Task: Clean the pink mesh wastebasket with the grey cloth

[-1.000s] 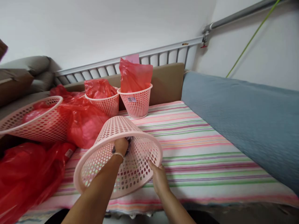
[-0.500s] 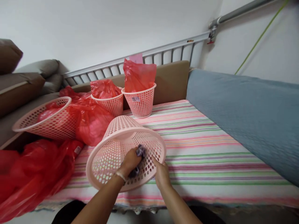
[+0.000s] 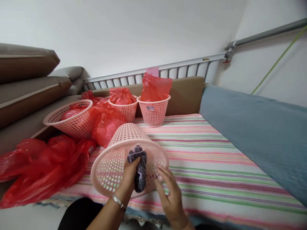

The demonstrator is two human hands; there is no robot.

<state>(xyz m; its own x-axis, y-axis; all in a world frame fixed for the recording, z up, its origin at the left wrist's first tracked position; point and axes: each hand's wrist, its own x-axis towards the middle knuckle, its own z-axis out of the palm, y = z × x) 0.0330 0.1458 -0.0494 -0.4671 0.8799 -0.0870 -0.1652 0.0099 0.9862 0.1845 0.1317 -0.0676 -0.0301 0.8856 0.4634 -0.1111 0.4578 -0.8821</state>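
Observation:
A pink perforated plastic basket lies on its side, its mouth tilted toward me. My left hand, with a bracelet at the wrist, is closed around a bunched grey-purple cloth in front of the basket's mouth. At the right side of the rim, my right hand has its fingers spread and holds nothing; whether the fingertips touch the basket I cannot tell. Under the basket is a striped cloth cover.
Behind stand two pink baskets, one upright basket and one beside it, both with red bags inside. Leftward are a tilted basket and red plastic bags. Grey-brown cushions are stacked left; a blue padded bolster runs along the right.
My left hand has drawn the cloth toward the basket's opening, where more of it shows. My right hand has loosened from the rim and spread its fingers. The view has shifted left.

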